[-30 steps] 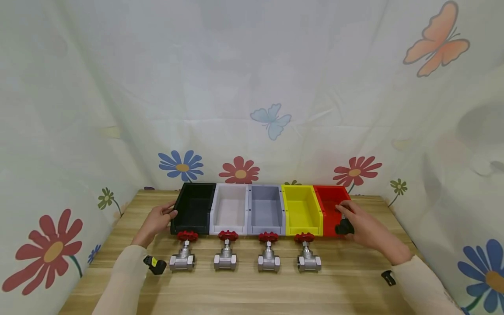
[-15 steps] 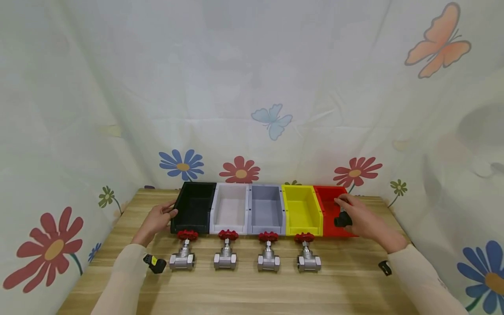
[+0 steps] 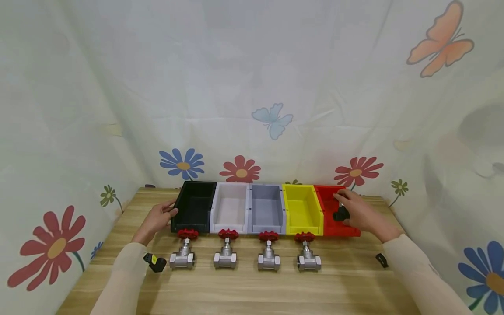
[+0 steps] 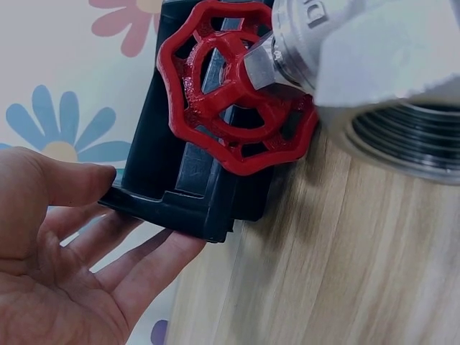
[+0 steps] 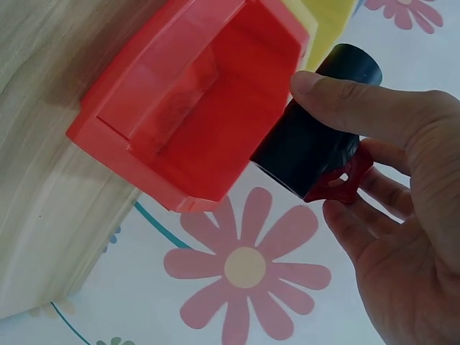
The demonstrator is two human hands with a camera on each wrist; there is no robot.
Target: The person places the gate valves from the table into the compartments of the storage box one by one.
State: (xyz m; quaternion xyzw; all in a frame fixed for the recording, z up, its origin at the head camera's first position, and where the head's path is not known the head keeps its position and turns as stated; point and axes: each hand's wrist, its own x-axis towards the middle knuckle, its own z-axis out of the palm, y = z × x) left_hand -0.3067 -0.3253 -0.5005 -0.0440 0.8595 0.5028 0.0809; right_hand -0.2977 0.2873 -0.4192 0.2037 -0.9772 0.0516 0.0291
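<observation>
My left hand [image 3: 158, 219] is at the left side of the black bin [image 3: 193, 214]. In the left wrist view its thumb lies on the bin's rim and the fingers reach under the outside, gripping the wall. My right hand [image 3: 360, 214] holds a black valve [image 5: 316, 129] over the red bin [image 3: 330, 218]. The right wrist view shows the thumb on the valve's tubular black body and the other fingers around its red handle [image 5: 341, 180]. The valve is raised beside the red bin's rim, and part of it is hidden by the hand.
White [image 3: 230, 210], grey [image 3: 267, 210] and yellow [image 3: 302, 210] bins stand between the black and red ones. Several steel valves with red handwheels lie in front, among them one valve [image 3: 182, 258] by the black bin. A floral curtain hangs behind the wooden table [image 3: 236, 291].
My right hand has shifted slightly left and away from me with the black valve, further over the red bin. The left hand stays at the black bin.
</observation>
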